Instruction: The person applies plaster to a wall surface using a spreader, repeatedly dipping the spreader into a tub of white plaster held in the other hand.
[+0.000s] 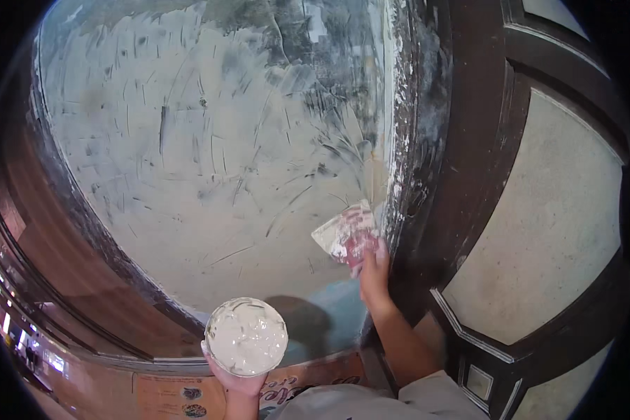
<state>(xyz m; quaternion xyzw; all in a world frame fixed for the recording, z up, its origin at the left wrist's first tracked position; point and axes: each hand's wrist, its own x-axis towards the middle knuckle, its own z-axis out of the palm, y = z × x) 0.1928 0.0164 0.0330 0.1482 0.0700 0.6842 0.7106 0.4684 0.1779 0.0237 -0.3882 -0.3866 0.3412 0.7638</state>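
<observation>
My right hand [372, 266] grips a putty knife [344, 231] with a wide, reddish blade smeared with pale putty. Its blade lies at or close against the lower right of a wall panel [189, 175], near the dark frame. Cream putty coats most of that panel in uneven strokes, with dark and bluish patches at the top and a blue-grey area at the bottom. Lower down, my left hand [239, 381] holds a round tub [247, 337] from below. White, wet-looking putty fills it; most of my left fingers are hidden under it.
A dark frame strip [406, 140] splattered with white borders the panel on the right. Beyond it stands dark woodwork with a pale inset panel [539, 224]. Brown wood [56, 196] runs along the left. An orange printed board [178, 395] lies below the panel.
</observation>
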